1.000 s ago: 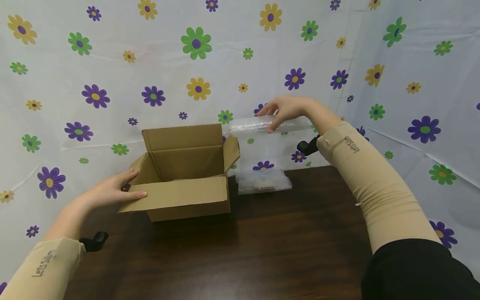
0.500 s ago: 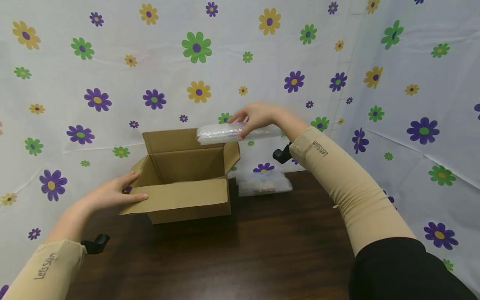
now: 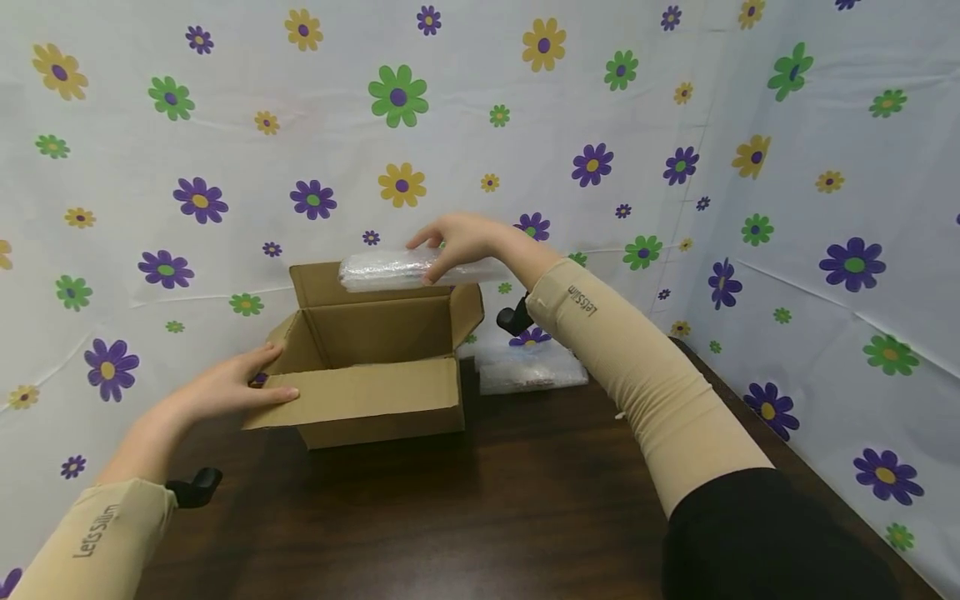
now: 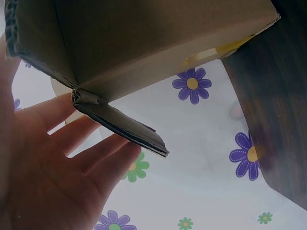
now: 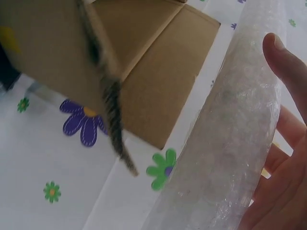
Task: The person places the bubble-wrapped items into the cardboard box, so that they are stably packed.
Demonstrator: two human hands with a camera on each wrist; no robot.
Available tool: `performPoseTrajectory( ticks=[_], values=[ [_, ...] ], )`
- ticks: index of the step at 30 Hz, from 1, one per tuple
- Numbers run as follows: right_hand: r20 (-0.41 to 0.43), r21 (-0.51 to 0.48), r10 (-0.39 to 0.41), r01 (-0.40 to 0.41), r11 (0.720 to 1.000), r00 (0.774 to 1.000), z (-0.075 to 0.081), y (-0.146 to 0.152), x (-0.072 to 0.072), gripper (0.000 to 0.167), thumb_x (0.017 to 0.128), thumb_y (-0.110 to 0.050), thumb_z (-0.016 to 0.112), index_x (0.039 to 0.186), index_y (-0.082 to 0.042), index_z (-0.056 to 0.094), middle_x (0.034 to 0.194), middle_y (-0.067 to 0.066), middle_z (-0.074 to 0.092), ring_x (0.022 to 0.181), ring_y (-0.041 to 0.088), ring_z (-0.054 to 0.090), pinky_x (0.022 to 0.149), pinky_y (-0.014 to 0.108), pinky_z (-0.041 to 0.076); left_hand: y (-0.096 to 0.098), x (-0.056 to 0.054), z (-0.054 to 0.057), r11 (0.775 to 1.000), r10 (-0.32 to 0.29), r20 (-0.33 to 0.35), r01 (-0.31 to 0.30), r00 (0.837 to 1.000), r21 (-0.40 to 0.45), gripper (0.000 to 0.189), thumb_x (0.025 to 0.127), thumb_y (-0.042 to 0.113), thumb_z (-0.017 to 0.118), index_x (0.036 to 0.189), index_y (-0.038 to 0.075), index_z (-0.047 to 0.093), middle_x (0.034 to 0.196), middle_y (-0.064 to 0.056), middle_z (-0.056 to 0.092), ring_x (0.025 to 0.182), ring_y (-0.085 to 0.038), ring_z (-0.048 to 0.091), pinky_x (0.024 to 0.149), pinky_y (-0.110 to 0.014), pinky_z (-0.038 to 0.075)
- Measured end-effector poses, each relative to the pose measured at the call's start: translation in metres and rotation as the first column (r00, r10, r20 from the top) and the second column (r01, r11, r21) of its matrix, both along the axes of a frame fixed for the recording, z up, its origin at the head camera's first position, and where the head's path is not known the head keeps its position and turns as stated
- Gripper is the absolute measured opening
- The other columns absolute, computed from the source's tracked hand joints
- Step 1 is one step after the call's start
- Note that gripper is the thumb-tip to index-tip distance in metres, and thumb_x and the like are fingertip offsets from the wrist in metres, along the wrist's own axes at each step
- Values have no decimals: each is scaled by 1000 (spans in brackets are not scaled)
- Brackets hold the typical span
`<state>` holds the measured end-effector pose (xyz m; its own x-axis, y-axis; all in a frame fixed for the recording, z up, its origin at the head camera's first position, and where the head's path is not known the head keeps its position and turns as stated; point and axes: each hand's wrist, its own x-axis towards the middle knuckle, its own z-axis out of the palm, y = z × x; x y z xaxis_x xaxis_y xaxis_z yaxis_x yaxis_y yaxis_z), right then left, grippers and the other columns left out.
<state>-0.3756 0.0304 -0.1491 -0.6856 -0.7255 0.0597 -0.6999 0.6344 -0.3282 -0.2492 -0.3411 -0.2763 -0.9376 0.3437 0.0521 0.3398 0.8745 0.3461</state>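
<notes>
An open cardboard box (image 3: 386, 429) stands on the table with its flaps spread. My left hand (image 3: 225, 385) holds its left corner, thumb on the front flap (image 3: 375, 390) and fingers against the left side flap. In the left wrist view, the fingers (image 4: 103, 158) lie against the outside of that flap (image 4: 122, 125). My right hand (image 3: 468, 242) grips a bubble-wrapped bundle (image 3: 375, 271) from above, level with the box's raised back flap. The bundle (image 5: 225, 129) is long and clear in the right wrist view; what it wraps cannot be made out.
A second bubble-wrapped package (image 3: 532, 371) lies on the dark wooden table (image 3: 450, 517), just right of the box. A flower-patterned white cloth (image 3: 465, 100) hangs behind and to the right. Only a sliver of the box's contents shows.
My right hand has carried the bubble-wrapped bundle leftward and slightly down, from beside the box to above its back edge. My left hand keeps its place on the box.
</notes>
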Motion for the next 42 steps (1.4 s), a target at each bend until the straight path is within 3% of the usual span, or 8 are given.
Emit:
performPoseTrajectory(
  ticks=[9,24,36,42],
  values=[
    [7,-20,-1,1,1000,1000,-7,-27,-7,67,79,-39,80,139,-23,56,137,8,55,126,18,50,99,34,43,-1,-1,-1,1000,4,-7,-4,1000,-9,91,87,47,68,148,-8,28,149,-36,26,133,-56,25,101,-70,25],
    [21,-33,27,-26,999,999,-37,-76,-13,64,80,-34,81,138,-18,57,138,1,56,123,19,51,97,30,45,-1,0,-3,1000,2,-21,-2,1000,16,92,86,45,70,146,-12,29,148,-36,27,134,-55,25,103,-67,26],
    [85,-86,14,-7,996,996,-51,-88,-15,65,79,-30,82,137,-15,57,134,3,57,121,20,50,94,29,46,-3,-1,-4,1000,10,-24,-10,1000,11,92,86,47,69,147,-10,29,149,-35,26,135,-54,25,103,-67,26],
    [90,-40,6,-3,999,996,-62,-91,-16,64,80,-32,80,138,-16,56,136,1,56,122,18,49,96,29,45,-3,-1,-6,1000,8,-28,-8,1000,5,92,86,46,69,146,-11,29,148,-36,27,135,-54,26,103,-67,26]
  ],
)
